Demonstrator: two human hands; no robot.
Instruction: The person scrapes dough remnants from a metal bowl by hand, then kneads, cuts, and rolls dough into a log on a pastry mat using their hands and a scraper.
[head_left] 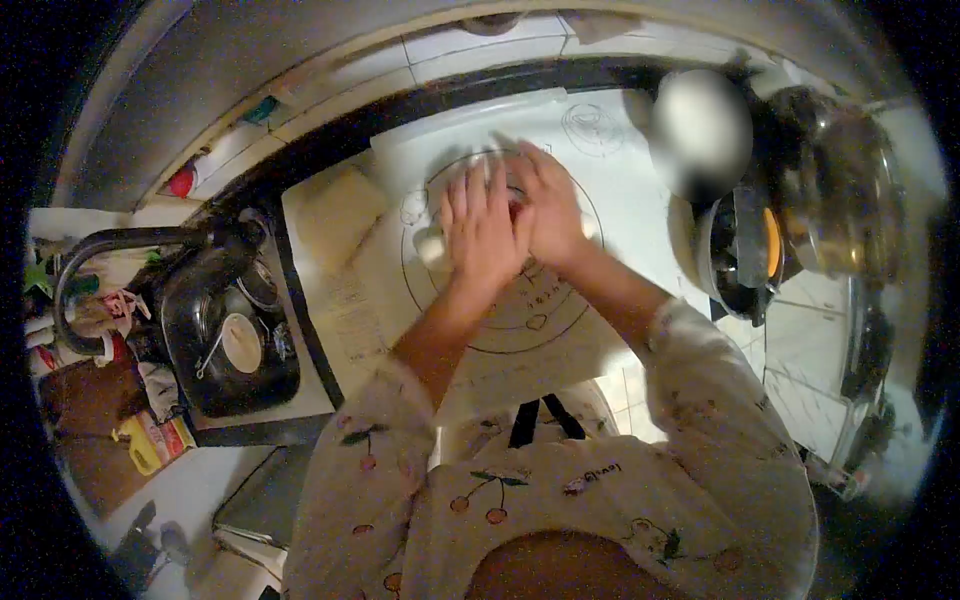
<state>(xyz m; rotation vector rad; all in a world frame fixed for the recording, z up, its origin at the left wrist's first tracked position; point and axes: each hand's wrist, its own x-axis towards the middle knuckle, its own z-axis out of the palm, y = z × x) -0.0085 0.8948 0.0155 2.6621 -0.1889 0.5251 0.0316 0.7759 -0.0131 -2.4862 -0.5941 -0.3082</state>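
Note:
Both hands are side by side over a printed white mat (590,345) with circles drawn on it. My left hand (485,225) lies flat, its fingers spread and pointing away from me. My right hand (550,205) is angled beside it, touching it near the thumbs, with its fingers stretched out and blurred. A pale lump (432,248) shows beside my left hand, and a smaller pale bit (588,226) shows at the right of my right hand. What lies under the palms is mostly hidden.
A black sink (245,395) with a faucet (130,237) and dishes is at the left. A folded tan cloth or paper (338,215) lies left of the mat. At the right are a white round object (703,125) and a dark pan (745,295).

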